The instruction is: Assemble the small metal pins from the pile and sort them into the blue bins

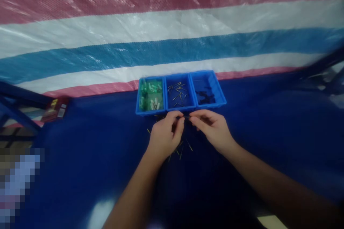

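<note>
The thin pin (186,117) is up between the two hands, just in front of the bins, and here's the left hand (167,134) pinching one end between thumb and fingertips. Over on the other end, the right hand (213,128) has its own pinch, thumb and fingers closed on the tip. Below and around the left hand, loose pins (180,150) lie scattered on the blue table (102,150). Just beyond the hands, three blue bins stand side by side: the left bin (150,112) with green bags (143,96) and small pale pieces (155,104), the middle bin (180,108) with more pins, the right bin (220,93) with dark pieces (205,97). Behind them hangs the striped sheet (161,52), and a red box (55,109) sits far left.
</note>
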Action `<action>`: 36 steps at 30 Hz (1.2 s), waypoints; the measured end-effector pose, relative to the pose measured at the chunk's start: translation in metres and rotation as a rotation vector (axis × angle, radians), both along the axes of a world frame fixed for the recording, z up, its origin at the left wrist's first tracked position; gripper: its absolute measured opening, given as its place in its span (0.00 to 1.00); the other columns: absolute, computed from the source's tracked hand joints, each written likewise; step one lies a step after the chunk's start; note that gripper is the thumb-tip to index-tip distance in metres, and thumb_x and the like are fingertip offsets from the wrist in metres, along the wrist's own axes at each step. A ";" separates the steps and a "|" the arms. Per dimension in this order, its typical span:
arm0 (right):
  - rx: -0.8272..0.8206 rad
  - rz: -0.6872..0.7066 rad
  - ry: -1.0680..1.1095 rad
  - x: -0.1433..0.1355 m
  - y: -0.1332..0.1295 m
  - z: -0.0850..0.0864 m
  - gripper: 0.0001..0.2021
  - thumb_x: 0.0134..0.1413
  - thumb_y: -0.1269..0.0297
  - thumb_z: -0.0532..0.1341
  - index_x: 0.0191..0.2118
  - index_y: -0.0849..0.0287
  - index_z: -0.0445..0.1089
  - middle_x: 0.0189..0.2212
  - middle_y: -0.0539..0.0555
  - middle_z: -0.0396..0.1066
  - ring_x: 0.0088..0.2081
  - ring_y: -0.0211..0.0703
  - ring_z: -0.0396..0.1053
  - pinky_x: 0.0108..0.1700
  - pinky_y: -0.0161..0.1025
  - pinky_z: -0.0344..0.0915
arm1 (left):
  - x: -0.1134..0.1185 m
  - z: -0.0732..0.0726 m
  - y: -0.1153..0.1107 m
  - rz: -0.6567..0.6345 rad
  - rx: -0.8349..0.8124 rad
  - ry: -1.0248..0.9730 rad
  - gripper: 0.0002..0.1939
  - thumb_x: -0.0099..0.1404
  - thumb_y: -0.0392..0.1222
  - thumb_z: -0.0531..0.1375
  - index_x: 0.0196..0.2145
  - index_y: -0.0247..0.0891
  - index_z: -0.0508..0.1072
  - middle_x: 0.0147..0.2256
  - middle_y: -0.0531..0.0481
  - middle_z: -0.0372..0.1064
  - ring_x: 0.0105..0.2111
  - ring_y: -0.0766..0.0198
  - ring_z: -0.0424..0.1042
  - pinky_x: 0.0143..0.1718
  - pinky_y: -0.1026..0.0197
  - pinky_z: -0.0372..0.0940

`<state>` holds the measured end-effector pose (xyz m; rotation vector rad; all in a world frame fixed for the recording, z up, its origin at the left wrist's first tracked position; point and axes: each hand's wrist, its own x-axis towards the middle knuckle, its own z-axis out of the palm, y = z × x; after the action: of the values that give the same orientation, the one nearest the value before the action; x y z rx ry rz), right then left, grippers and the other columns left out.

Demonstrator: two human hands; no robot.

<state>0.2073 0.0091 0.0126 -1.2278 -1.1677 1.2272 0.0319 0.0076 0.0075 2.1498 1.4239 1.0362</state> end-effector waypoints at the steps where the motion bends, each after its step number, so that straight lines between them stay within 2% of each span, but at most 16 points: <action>1: 0.001 -0.004 0.006 0.000 0.000 0.000 0.08 0.50 0.62 0.71 0.35 0.57 0.79 0.27 0.49 0.76 0.26 0.36 0.71 0.34 0.37 0.72 | 0.000 0.000 0.000 0.000 -0.002 0.004 0.07 0.71 0.40 0.56 0.47 0.41 0.68 0.27 0.57 0.73 0.25 0.70 0.72 0.31 0.68 0.63; 5: 0.018 -0.024 -0.010 -0.002 -0.002 0.001 0.07 0.49 0.64 0.71 0.36 0.57 0.79 0.29 0.50 0.78 0.30 0.37 0.74 0.36 0.36 0.73 | -0.001 0.001 0.001 -0.009 -0.012 0.053 0.05 0.72 0.40 0.54 0.43 0.40 0.68 0.30 0.55 0.75 0.27 0.69 0.74 0.30 0.67 0.63; 9: 0.027 -0.012 -0.039 -0.002 -0.003 0.002 0.07 0.50 0.63 0.71 0.36 0.57 0.79 0.29 0.51 0.78 0.31 0.38 0.75 0.35 0.36 0.73 | -0.003 0.003 0.002 -0.025 -0.002 0.076 0.07 0.73 0.41 0.53 0.39 0.39 0.70 0.29 0.54 0.74 0.27 0.68 0.73 0.31 0.66 0.63; 14: 0.013 0.002 -0.039 -0.001 -0.002 0.002 0.08 0.50 0.61 0.71 0.36 0.57 0.79 0.29 0.51 0.78 0.30 0.39 0.75 0.36 0.38 0.74 | -0.001 0.001 0.001 -0.014 0.012 0.020 0.09 0.71 0.43 0.58 0.47 0.41 0.71 0.27 0.56 0.74 0.27 0.68 0.74 0.32 0.66 0.64; 19: 0.059 -0.005 -0.119 -0.001 -0.004 0.000 0.09 0.53 0.59 0.69 0.38 0.57 0.79 0.31 0.53 0.79 0.31 0.42 0.75 0.35 0.40 0.73 | 0.000 0.001 0.000 -0.019 0.029 0.022 0.05 0.72 0.42 0.56 0.42 0.40 0.71 0.29 0.55 0.75 0.27 0.69 0.74 0.33 0.67 0.65; 28: 0.102 0.029 -0.177 -0.001 -0.008 -0.001 0.08 0.54 0.61 0.68 0.39 0.56 0.79 0.35 0.54 0.80 0.34 0.44 0.76 0.38 0.42 0.74 | -0.003 0.004 0.001 -0.004 0.050 0.094 0.15 0.73 0.44 0.53 0.29 0.38 0.70 0.23 0.54 0.70 0.23 0.68 0.70 0.28 0.65 0.61; 30: 0.090 0.025 -0.147 -0.001 -0.008 -0.001 0.08 0.54 0.61 0.69 0.39 0.56 0.79 0.34 0.54 0.80 0.34 0.44 0.77 0.37 0.41 0.74 | -0.003 0.004 0.001 -0.013 0.053 0.069 0.12 0.72 0.44 0.55 0.32 0.38 0.72 0.24 0.54 0.71 0.23 0.68 0.71 0.29 0.66 0.63; 33: 0.074 0.015 -0.120 0.000 -0.006 -0.001 0.08 0.53 0.60 0.69 0.39 0.56 0.79 0.33 0.53 0.80 0.33 0.43 0.77 0.36 0.40 0.74 | -0.002 0.003 0.001 -0.021 0.051 0.008 0.08 0.70 0.43 0.59 0.43 0.40 0.74 0.26 0.56 0.74 0.26 0.69 0.73 0.32 0.67 0.66; 36: 0.077 0.009 -0.125 -0.001 -0.006 -0.002 0.08 0.53 0.60 0.69 0.38 0.56 0.79 0.33 0.54 0.80 0.33 0.43 0.77 0.36 0.40 0.75 | -0.001 0.002 0.001 -0.029 0.058 0.007 0.08 0.71 0.43 0.58 0.44 0.41 0.75 0.32 0.53 0.77 0.30 0.68 0.76 0.37 0.66 0.69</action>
<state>0.2066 0.0033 0.0109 -1.2570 -1.3016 1.1146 0.0310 0.0084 0.0097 2.2097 1.3782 1.0728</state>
